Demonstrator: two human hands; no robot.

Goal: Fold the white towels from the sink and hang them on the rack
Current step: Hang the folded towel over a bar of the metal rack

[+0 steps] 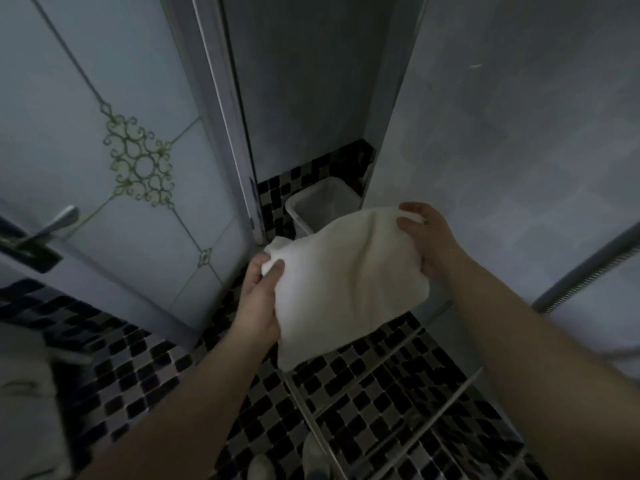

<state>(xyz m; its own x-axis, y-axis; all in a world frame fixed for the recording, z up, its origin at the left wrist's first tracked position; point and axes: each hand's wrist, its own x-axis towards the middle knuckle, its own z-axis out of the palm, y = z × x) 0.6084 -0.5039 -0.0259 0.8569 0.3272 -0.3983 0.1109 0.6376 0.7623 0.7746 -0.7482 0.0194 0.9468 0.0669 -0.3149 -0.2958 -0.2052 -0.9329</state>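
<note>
A folded white towel [341, 278] hangs between both my hands at the middle of the head view. My left hand [258, 303] grips its near left corner, thumb on top. My right hand [427, 237] holds its far right edge, fingers curled over the cloth. The towel's lower edge droops over the metal rack bars [391, 407], which run diagonally at the lower right, above the floor. I cannot tell whether the cloth touches the bars. The sink is not clearly in view; a pale blurred shape [27, 393] sits at the lower left.
A pale glass door [114, 133] with a gold ornament and a lever handle [52, 223] stands at left. A white bin [320, 206] sits in the corner ahead. Checkered black and grey floor tiles [138, 368] lie below. A shower hose [588, 268] runs along the right wall.
</note>
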